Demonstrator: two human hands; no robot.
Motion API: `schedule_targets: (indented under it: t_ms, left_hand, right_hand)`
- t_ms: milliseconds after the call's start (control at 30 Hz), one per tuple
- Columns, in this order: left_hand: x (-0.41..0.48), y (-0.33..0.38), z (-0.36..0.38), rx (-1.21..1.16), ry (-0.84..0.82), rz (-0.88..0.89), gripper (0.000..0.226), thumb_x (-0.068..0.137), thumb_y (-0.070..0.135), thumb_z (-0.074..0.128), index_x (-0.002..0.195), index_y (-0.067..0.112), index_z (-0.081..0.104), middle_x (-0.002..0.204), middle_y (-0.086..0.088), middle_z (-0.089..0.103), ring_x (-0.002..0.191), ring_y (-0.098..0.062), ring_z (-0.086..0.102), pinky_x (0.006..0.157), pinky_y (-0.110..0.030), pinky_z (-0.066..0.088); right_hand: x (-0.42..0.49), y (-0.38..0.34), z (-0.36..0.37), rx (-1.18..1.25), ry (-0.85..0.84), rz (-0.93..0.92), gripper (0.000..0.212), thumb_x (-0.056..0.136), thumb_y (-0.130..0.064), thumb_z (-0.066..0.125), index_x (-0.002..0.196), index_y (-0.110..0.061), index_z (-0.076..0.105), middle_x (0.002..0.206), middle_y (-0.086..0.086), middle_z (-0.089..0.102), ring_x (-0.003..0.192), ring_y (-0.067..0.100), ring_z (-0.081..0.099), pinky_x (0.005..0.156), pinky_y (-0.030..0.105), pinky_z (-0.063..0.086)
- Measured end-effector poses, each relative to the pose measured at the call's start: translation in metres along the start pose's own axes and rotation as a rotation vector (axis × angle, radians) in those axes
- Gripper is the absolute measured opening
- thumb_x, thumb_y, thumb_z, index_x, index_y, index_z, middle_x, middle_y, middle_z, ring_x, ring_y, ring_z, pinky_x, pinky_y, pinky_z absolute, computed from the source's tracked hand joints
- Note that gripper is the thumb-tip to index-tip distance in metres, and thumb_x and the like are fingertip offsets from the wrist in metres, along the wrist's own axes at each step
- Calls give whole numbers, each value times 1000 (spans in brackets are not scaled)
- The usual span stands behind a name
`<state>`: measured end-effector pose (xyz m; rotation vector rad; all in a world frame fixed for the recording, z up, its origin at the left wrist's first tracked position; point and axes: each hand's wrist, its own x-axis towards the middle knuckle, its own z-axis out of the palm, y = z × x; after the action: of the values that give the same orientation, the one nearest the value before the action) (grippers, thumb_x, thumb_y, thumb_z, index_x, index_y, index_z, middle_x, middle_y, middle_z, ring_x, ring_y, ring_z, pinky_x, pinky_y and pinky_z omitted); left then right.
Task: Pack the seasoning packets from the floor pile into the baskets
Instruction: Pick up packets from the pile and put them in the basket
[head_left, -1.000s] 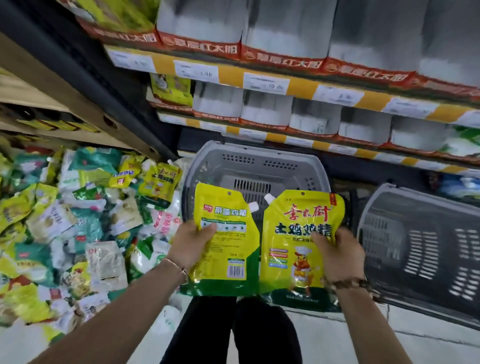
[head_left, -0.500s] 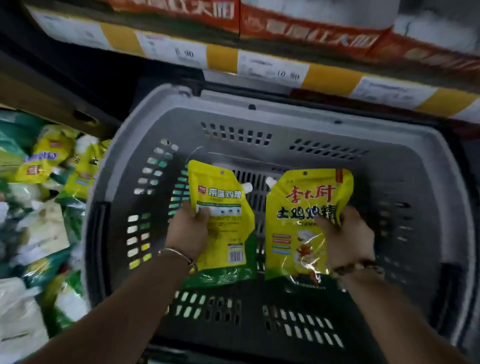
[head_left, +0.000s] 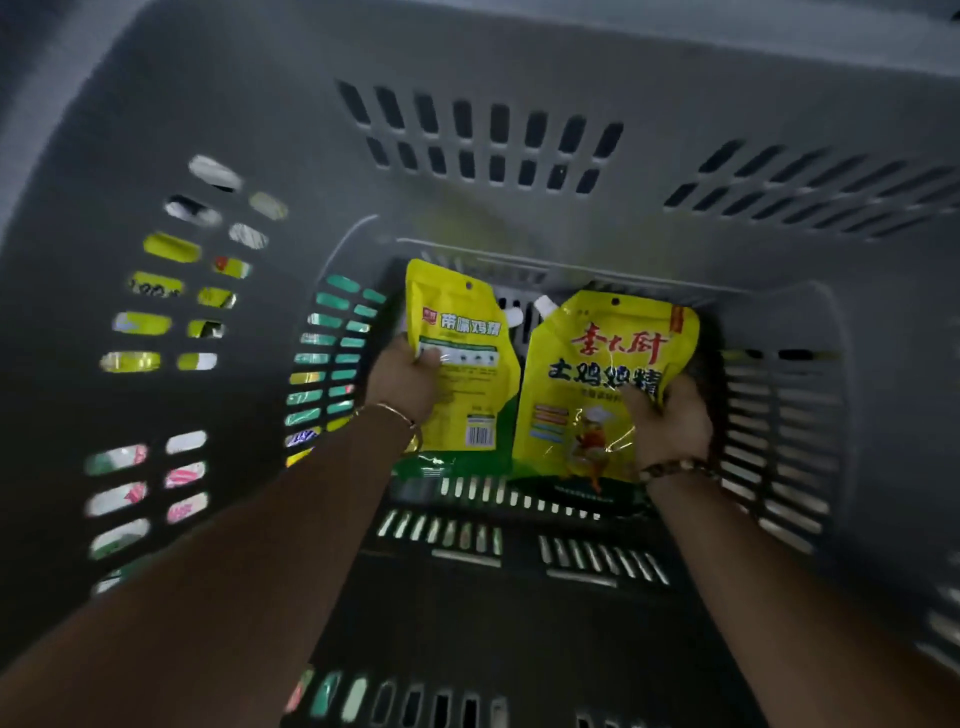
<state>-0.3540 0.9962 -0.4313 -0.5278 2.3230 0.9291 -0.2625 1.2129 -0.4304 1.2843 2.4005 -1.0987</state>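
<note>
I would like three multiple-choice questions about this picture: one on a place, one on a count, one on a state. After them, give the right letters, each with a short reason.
1. Where is the packet with red letters?
A. On a shelf
B. Inside the grey basket
C. On a floor pile

2. How many packets do the hands hold in all?
A. Four
B. One
C. Two

3. What is the left hand doing?
A. Gripping the packet with a barcode
B. Lying flat and empty
C. Holding a handle

Answers:
1 B: the basket's slotted walls surround it.
2 C: each hand holds one; the right hand has the packet with red letters.
3 A: its thumb lies on the front of that packet.
</note>
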Motion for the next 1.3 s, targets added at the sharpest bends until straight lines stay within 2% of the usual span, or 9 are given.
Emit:
schedule_targets:
  t_ms: [200, 400, 567, 667, 767, 900, 1000, 1100, 1300]
  left_hand:
    - [18, -11, 12, -71, -58, -28, 26, 90, 12, 56, 110, -2, 62, 108, -23, 64, 100, -35, 61, 91, -46, 48]
    - [24, -14, 14, 152, -34, -133, 34, 85, 20, 63, 112, 1, 55, 107, -16, 63, 98, -33, 60, 79, -33, 44]
    - [6, -6, -2, 197, -41, -138, 33, 86, 10, 55, 118, 2, 54, 114, -17, 61, 104, -35, 56, 81, -32, 41]
    - [-11, 3, -20, 179, -79, -167, 41, 84, 10, 62, 123, 2, 55, 119, -19, 60, 109, -35, 56, 87, -34, 43]
    - [-36, 18, -38, 73, -96, -198, 45, 82, 6, 64, 125, 0, 54, 117, -21, 61, 106, -33, 58, 80, -29, 43]
    - [-90, 49, -64, -242, -44, -244, 26, 79, -8, 62, 102, 3, 57, 81, -8, 57, 69, -18, 53, 53, -9, 40]
    - [-143, 76, -94, -363, -8, -158, 37, 78, -11, 62, 114, -3, 56, 93, -12, 57, 82, -17, 51, 53, -2, 37]
    - [-198, 92, -133, -442, 21, -66, 37, 77, -14, 62, 113, -10, 57, 104, -18, 61, 88, -16, 55, 68, -6, 42]
    - [-300, 97, -218, -714, 175, -90, 31, 78, -15, 60, 97, 9, 56, 80, 6, 60, 62, 12, 57, 63, -5, 43]
  right_hand:
    - [15, 7, 21, 7, -60, 132, 29, 89, -20, 62, 109, 0, 59, 103, 16, 58, 107, 34, 52, 70, 27, 31]
    - [26, 4, 17, -88, -159, 294, 43, 87, -33, 61, 122, -8, 56, 122, 17, 59, 112, 34, 53, 85, 35, 41]
    - [16, -11, -6, -141, -244, 264, 27, 88, -20, 54, 113, -15, 60, 122, 15, 59, 111, 33, 54, 95, 36, 43]
    - [2, -28, -27, -157, -193, 256, 23, 90, -16, 52, 112, -10, 57, 123, 16, 57, 111, 31, 53, 71, 22, 34]
    - [-21, -51, -49, -198, -88, 166, 13, 91, -14, 50, 99, -9, 59, 108, 17, 61, 94, 32, 57, 62, 25, 27]
    - [-64, -84, -81, -170, -83, 13, 29, 88, -3, 47, 64, -18, 40, 68, 3, 52, 57, 16, 41, 45, 17, 29]
    - [-102, -112, -112, -148, -121, -49, 10, 87, -9, 53, 93, -8, 62, 82, -2, 58, 66, 9, 48, 45, 10, 30]
    - [-142, -142, -145, -99, -126, -102, 38, 87, -13, 61, 124, -8, 58, 101, -6, 60, 85, 1, 43, 55, -6, 23]
    - [-226, -199, -206, -15, -202, -165, 34, 85, -10, 59, 119, -16, 61, 100, -5, 67, 87, 7, 59, 78, 11, 41]
